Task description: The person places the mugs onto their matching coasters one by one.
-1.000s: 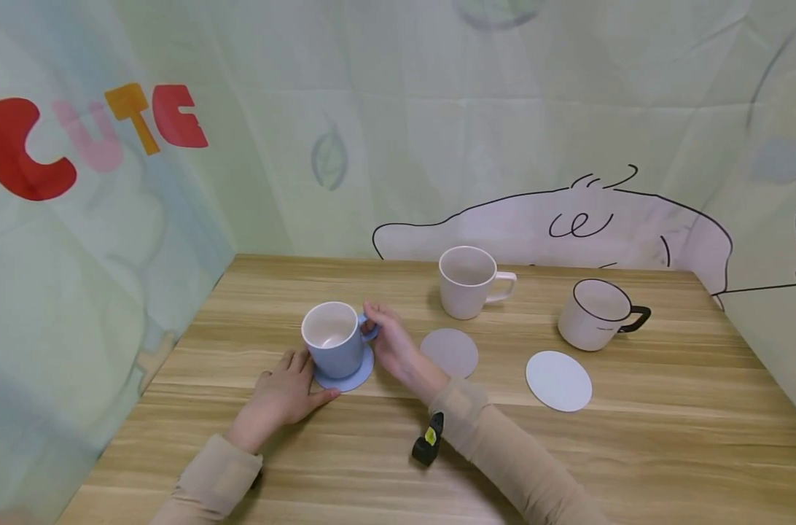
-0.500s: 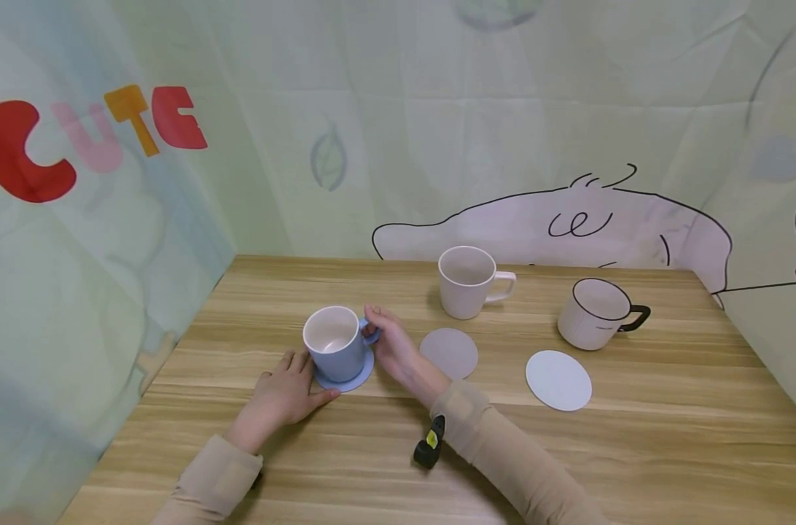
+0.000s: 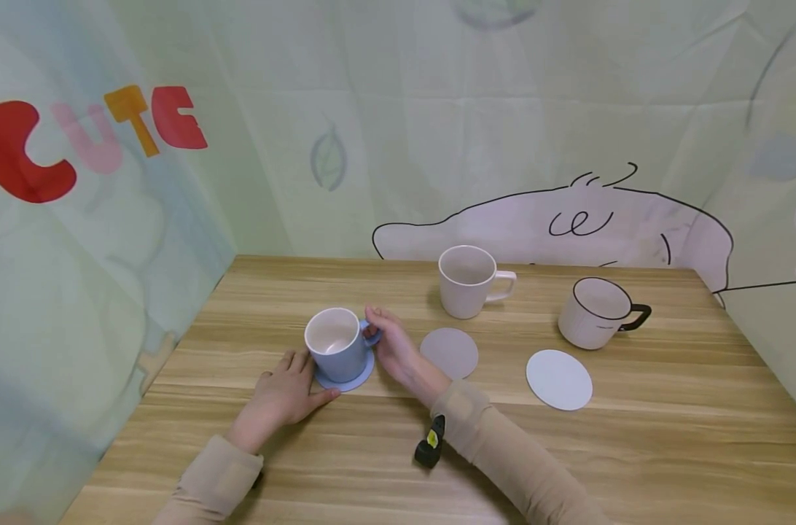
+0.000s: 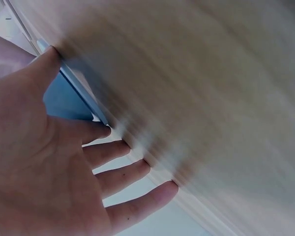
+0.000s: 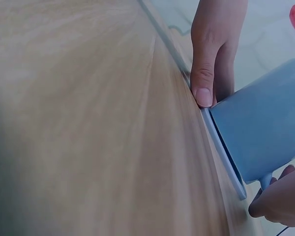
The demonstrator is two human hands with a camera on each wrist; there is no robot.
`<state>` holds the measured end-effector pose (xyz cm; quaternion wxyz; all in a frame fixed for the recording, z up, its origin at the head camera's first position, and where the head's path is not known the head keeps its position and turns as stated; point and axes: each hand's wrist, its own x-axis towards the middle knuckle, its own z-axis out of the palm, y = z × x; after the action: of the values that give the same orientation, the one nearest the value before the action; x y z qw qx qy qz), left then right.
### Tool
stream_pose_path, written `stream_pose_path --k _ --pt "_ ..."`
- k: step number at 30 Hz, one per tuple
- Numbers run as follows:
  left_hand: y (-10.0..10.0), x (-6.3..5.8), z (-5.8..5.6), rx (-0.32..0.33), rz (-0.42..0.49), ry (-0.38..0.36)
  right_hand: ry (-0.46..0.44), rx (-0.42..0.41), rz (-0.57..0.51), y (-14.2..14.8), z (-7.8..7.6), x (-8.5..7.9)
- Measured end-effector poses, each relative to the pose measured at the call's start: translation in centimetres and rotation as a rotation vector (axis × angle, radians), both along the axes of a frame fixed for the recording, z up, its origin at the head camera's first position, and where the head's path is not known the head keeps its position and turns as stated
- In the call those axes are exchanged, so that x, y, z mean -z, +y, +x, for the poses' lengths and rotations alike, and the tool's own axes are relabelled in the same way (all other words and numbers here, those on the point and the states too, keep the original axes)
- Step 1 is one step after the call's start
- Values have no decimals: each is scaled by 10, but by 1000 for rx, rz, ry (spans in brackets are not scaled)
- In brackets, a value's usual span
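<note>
A blue mug (image 3: pixel 337 356) with a pale inside stands upright over a round blue coaster (image 3: pixel 365 373) on the left part of the table. My right hand (image 3: pixel 395 347) pinches the mug's handle from the right. In the right wrist view the mug (image 5: pixel 263 123) sits on the coaster (image 5: pixel 226 155), close against its face. My left hand (image 3: pixel 285 390) lies at the coaster's left and front edge, fingers spread, thumb at the near rim. The left wrist view shows the fingertips of that hand (image 4: pixel 49 157) on the wood and its thumb at the coaster edge.
Behind and right stands a white mug (image 3: pixel 463 292), with a greyish-pink coaster (image 3: pixel 449 350) in front of it. Further right are a black-rimmed white mug (image 3: pixel 591 321) and a white coaster (image 3: pixel 558 380). A printed curtain (image 3: pixel 398 131) borders the wooden table (image 3: pixel 667 437).
The blue mug has come slightly down and toward me, settling over the coaster, with my right hand on its handle. My left hand stays where it was.
</note>
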<state>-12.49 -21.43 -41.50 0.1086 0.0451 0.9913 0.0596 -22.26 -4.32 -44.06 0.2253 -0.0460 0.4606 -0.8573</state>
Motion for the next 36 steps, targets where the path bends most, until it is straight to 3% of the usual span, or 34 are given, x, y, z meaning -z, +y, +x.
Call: stream_pose_path --k 24,30,36 --pt "0 2 -3 18 -9 -5 -8 28 60 0 -2 2" --pt "0 1 -3 20 5 17 29 27 160 2 -3 3" --pt "-1 0 -3 33 13 7 75 79 315 3 -2 2"
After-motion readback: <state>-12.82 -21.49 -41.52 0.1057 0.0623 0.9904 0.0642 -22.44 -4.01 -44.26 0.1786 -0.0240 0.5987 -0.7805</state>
